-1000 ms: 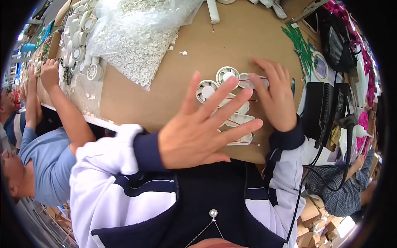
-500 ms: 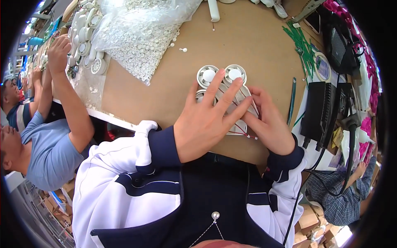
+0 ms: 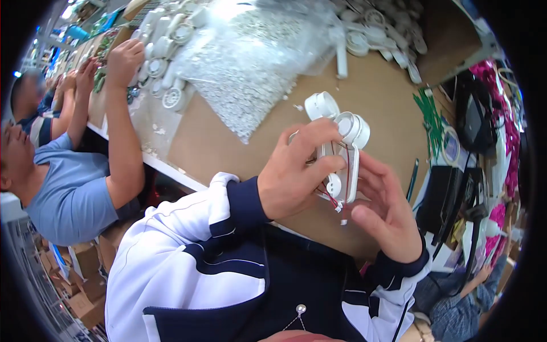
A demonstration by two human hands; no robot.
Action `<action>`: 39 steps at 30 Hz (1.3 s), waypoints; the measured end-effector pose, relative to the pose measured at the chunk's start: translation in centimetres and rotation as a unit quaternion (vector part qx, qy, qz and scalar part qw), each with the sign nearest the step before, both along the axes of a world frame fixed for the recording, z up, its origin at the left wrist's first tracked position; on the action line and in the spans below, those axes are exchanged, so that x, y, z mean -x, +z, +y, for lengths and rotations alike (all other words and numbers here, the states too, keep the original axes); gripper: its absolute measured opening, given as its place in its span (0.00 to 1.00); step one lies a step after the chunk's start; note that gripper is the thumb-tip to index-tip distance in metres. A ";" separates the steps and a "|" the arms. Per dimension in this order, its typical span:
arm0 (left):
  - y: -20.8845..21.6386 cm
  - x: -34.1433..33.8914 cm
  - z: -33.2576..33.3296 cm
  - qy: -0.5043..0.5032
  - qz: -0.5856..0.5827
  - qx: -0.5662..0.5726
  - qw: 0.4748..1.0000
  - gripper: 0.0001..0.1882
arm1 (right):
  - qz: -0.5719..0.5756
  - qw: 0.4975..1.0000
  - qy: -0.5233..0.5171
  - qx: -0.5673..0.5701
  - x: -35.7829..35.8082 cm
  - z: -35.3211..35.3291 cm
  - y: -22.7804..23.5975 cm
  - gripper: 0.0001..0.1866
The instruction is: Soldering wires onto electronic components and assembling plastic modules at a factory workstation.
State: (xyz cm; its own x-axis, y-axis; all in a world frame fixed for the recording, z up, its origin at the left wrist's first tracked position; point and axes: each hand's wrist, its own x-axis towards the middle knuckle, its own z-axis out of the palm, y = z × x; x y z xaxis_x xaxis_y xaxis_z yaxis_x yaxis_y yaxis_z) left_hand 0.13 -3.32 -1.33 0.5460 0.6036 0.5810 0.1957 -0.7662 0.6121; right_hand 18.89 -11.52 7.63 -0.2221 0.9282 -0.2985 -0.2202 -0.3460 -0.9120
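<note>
White fans (image 3: 360, 132), red wires (image 3: 347, 171)

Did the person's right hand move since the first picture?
Yes. Judged against the green strips, the right hand pulled back, away from them, toward the near edge of the table.

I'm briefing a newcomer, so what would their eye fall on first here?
Probably the white fan parts with thin red wires, between the left hand and right hand, just right of centre. Beyond them, at the top middle, lies a big clear plastic bag of small white pieces. Bright green strands stand out farther right.
</note>
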 end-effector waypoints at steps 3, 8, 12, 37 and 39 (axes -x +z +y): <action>0.9 0.7 2.6 0.040 -0.136 -0.027 0.990 0.18 | -0.068 0.993 0.023 -0.095 2.5 2.4 1.2 0.37; 4.7 4.3 8.7 0.173 -0.187 -0.158 0.954 0.18 | -0.169 0.945 0.044 -0.277 6.6 7.5 2.1 0.37; 6.4 10.1 18.2 0.350 -0.041 -0.240 0.905 0.25 | -0.114 0.944 -0.019 -0.310 7.8 9.6 0.7 0.36; 2.4 -9.0 22.3 -0.028 0.299 -0.375 0.877 0.51 | -0.242 0.920 -0.278 -0.133 -4.6 6.8 -10.4 0.30; 3.1 -11.7 23.9 -0.048 0.405 -0.300 0.862 0.54 | -0.346 0.872 -0.283 -0.198 -5.0 6.8 -10.8 0.29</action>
